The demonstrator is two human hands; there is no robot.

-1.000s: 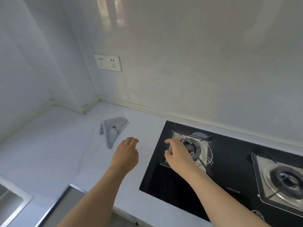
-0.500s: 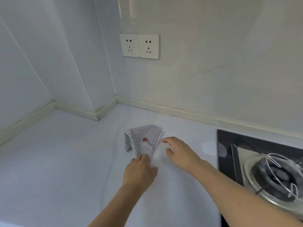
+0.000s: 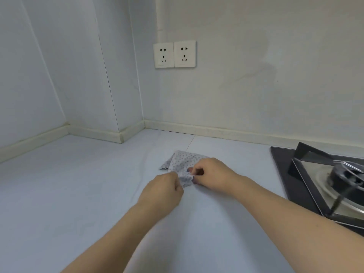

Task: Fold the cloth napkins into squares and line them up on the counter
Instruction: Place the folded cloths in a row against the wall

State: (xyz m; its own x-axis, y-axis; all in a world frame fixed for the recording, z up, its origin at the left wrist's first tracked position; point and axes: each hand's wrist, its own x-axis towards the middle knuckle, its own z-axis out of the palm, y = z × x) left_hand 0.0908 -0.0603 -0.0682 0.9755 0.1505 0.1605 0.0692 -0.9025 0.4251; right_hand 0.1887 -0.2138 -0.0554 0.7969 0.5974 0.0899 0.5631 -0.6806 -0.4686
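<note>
Item, left hand (image 3: 164,191): I log it as curled, fingers pinching the near left edge of the napkin (image 3: 184,164); knuckles toward me, fingertips hidden under the hand, so I cannot say how many fingers take part; item, right hand (image 3: 211,173): thumb and fingers closed on the same near edge just beside the left hand, the two hands almost touching, with a small bunch of fabric raised between them; item, napkin: pale cloth with a fine speckled print, lying crumpled on the counter (image 3: 78,184), its far part flat against the surface, its near part lifted slightly by both pinches; no clean square outline shows, and one loose corner sticks out to the left; item, counter: light surface, running to the wall corner; I see only this one napkin on it, and no folded squares or row anywhere in view; item, hob (image 3: 283,174): black glass panel with a metal burner surround at the right edge, apart from the cloth; item, double wall socket (image 3: 175,54): on the back wall above the napkin; status, my judgement: the task is at its opening, the first napkin gripped but not spread, folded or placed; opening it out, folding it and the whole lining-up remain; whether further napkins exist I cannot tell.
</note>
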